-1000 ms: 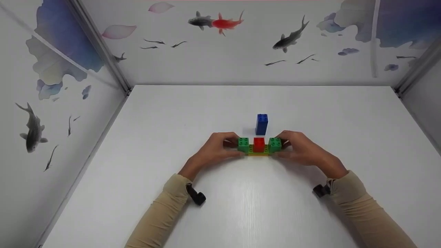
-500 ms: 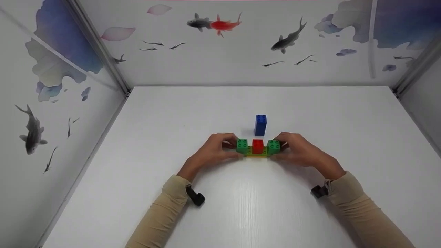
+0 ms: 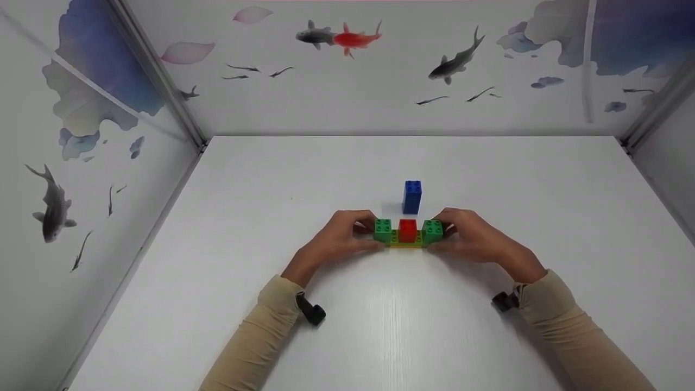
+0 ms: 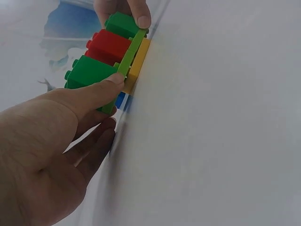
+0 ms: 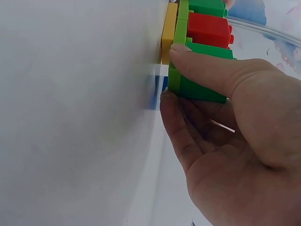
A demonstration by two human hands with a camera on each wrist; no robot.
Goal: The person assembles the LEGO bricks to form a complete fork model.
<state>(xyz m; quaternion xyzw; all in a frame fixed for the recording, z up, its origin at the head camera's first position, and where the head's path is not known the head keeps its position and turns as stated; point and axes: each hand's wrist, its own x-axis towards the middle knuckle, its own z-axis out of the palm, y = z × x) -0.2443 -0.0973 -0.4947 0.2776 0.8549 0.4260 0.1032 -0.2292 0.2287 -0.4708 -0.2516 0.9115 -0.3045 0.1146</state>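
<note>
A toy-brick build stands on the table between both hands. Its left green brick (image 3: pixel 383 230), red brick (image 3: pixel 408 231) and right green brick (image 3: pixel 433 231) sit in a row, with gaps between them, on a lime green layer (image 4: pixel 128 60). Beneath the middle of that layer is a yellow brick (image 4: pixel 139 61), shorter than the layer. My left hand (image 3: pixel 347 233) pinches the build's left end, thumb on the near side, fingers behind. At the other end my right hand (image 3: pixel 471 234) pinches the same way, its thumb (image 5: pixel 181 52) on the lime edge.
Just behind the build, a tall blue block (image 3: pixel 412 197) with studs on top stands upright. The white table (image 3: pixel 271 174) meets a back wall (image 3: pixel 380 111) and a left side wall painted with fish.
</note>
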